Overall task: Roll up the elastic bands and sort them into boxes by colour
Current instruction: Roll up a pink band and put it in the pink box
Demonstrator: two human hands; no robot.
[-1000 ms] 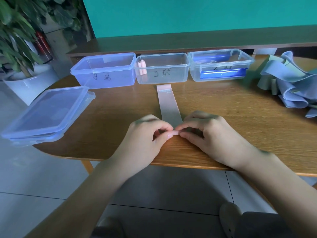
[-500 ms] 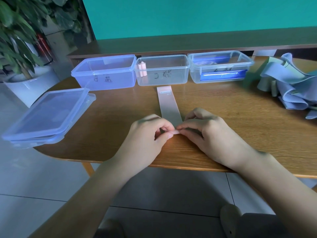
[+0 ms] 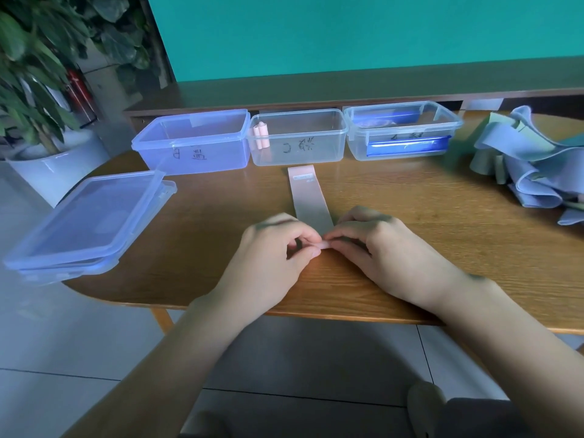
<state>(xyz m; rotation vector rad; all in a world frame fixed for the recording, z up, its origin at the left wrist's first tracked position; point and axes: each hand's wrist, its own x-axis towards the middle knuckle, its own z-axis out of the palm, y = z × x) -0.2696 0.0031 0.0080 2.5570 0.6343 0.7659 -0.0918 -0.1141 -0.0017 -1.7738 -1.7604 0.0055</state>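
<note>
The pink band (image 3: pixel 308 197) lies flat on the worktop (image 3: pixel 426 222), running from the hands at 6 o'clock straight up toward 12, its far end with a small label stopping just short of the clear box (image 3: pixel 298 137). The step in hand looks to be starting the roll at the near end, and it will go best if both thumbs and forefingers turn the first fold tight and square across the strip, so the coil does not wander to one side as it travels up the band. Keeping the unrolled length flat and straight ahead should help, and so should even pressure from both sides. The left hand (image 3: pixel 275 248) has its grip closed small, thumb and forefinger pinching the near end of the band; the right hand (image 3: pixel 379 248) does likewise, its fingertips pressed onto the same end, the two hands touching at the middle. How much is already coiled is hidden under the fingers. Two pink rolls (image 3: pixel 261 135) stand in the clear box at its 9 o'clock corner, so this one probably belongs there. A blue box (image 3: pixel 192 142) sits at 11 o'clock, a third box (image 3: pixel 403 134) at 1 o'clock, and a pile of bands (image 3: pixel 531 162) at 2 o'clock waits unrolled.
</note>
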